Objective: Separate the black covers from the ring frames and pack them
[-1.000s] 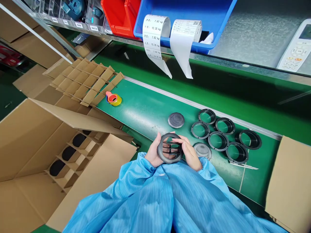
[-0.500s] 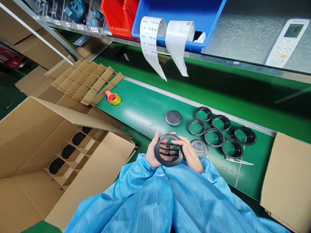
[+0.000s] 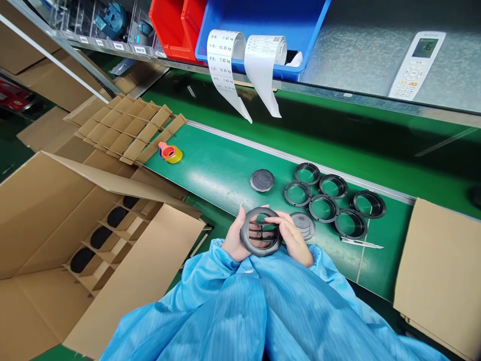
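Observation:
A round black air vent (image 3: 262,231) with open slats is held in front of my blue smock. My left hand (image 3: 236,235) grips its left side, the fingers passing behind the slats. On the right rim, my right hand (image 3: 294,238) holds it too, with fingertips over the front at the slats. Just beyond my right hand lies a round grey vent with closed louvres (image 3: 303,225), partly covered by that hand. A second closed round vent (image 3: 262,180) rests farther up the green table. Several black rings (image 3: 323,208) stand to the right.
A utility knife (image 3: 362,243) lies below the rings. At left, an open carton (image 3: 131,281) holds dark round parts in dividers. Rolls of tape (image 3: 173,154) sit near cardboard dividers (image 3: 128,125). Label strips (image 3: 263,75) hang from a blue bin (image 3: 311,45) on the shelf.
The view has shifted slightly, so the table and shelf appear farther left. The vent in my hands has tilted a little; both hands keep their hold on it.

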`<state>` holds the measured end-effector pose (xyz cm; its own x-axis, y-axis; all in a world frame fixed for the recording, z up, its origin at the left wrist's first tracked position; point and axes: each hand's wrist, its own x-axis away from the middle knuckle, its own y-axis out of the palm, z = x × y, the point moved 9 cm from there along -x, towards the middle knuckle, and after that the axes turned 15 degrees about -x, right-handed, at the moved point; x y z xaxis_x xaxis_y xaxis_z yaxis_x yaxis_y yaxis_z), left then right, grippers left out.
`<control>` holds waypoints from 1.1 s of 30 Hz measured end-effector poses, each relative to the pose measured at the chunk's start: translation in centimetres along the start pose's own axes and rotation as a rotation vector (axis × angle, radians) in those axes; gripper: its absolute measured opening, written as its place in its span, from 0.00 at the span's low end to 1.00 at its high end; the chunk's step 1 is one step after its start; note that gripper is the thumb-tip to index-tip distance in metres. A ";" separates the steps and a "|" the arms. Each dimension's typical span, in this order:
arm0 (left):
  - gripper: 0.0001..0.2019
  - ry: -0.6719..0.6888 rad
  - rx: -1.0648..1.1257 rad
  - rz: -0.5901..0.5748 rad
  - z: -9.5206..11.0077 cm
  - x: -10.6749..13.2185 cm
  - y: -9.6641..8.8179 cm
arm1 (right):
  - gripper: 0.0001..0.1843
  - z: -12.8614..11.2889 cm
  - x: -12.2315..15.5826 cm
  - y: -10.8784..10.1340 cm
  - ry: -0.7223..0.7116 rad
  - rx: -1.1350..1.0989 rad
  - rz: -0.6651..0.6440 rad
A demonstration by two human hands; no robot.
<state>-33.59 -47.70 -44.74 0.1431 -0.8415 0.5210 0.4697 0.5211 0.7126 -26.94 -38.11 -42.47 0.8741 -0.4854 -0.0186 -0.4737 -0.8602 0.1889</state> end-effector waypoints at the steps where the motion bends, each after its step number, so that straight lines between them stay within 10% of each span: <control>1: 0.37 -0.009 0.006 0.001 -0.1 0.0 0.1 | 0.26 0.1 0.1 -0.1 -0.001 -0.002 0.000; 19: 0.38 -0.038 0.031 -0.074 -0.7 -1.2 1.0 | 0.24 -0.2 1.0 -1.6 -0.043 0.065 0.020; 33: 0.32 0.046 -0.035 0.132 0.1 -1.0 0.6 | 0.14 -0.3 1.3 -2.7 -0.112 0.078 0.175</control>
<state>-33.53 -46.52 -44.73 0.2448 -0.7722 0.5863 0.4739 0.6229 0.6225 -24.51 -36.39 -42.71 0.7623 -0.6392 -0.1017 -0.6280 -0.7685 0.1225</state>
